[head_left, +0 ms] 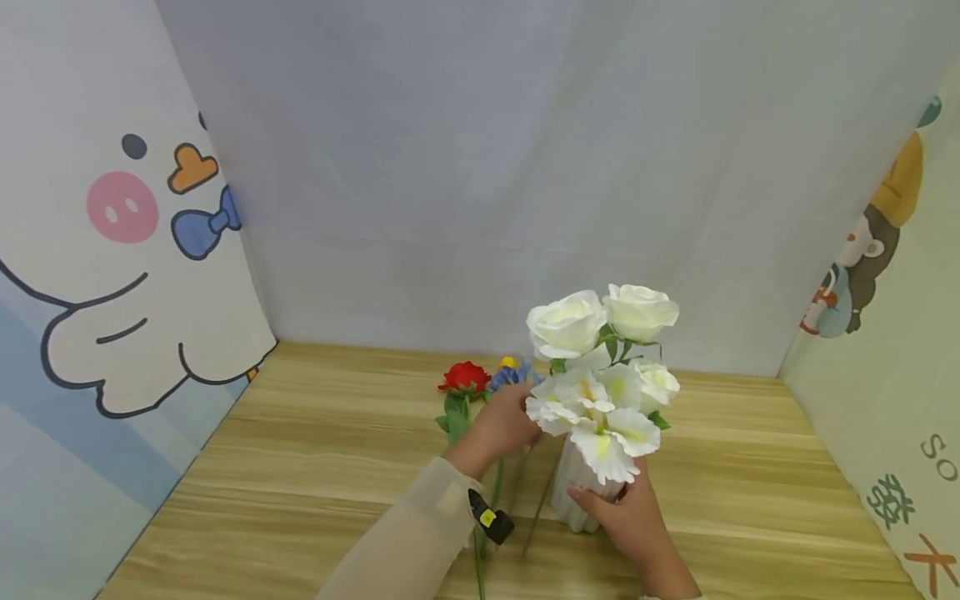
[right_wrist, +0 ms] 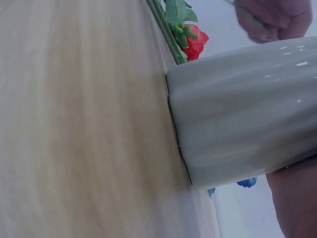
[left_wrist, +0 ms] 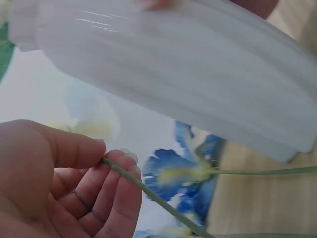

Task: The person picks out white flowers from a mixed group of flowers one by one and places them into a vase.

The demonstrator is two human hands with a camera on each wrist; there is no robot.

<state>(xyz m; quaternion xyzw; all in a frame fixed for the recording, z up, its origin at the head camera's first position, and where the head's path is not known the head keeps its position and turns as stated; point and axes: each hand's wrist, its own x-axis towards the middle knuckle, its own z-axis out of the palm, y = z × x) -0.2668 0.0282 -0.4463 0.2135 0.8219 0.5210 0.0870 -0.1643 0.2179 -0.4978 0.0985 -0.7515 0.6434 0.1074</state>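
Observation:
My right hand point(head_left: 633, 508) holds a white ribbed vase point(head_left: 573, 492), its thumb across the front near the base. White roses point(head_left: 566, 325) and ruffled white irises point(head_left: 603, 446) rise over the vase and hide its mouth. In the left wrist view, my left hand point(left_wrist: 99, 188) pinches a thin green flower stem point(left_wrist: 158, 198) between thumb and fingers, beside the glossy vase point(left_wrist: 188, 69). The head view has this hand left of the white blooms, its fingertips partly hidden. The right wrist view shows the vase's base point(right_wrist: 183, 139) standing at the tabletop.
Left of the vase lie a red flower point(head_left: 463, 377) with green leaves, blue irises point(head_left: 513, 377) and a small yellow bloom point(head_left: 507, 362), stems pointing toward me. The wooden table point(head_left: 337, 467) ends at a grey backdrop point(head_left: 420, 208), with printed cartoon panels point(head_left: 120, 275) at the sides.

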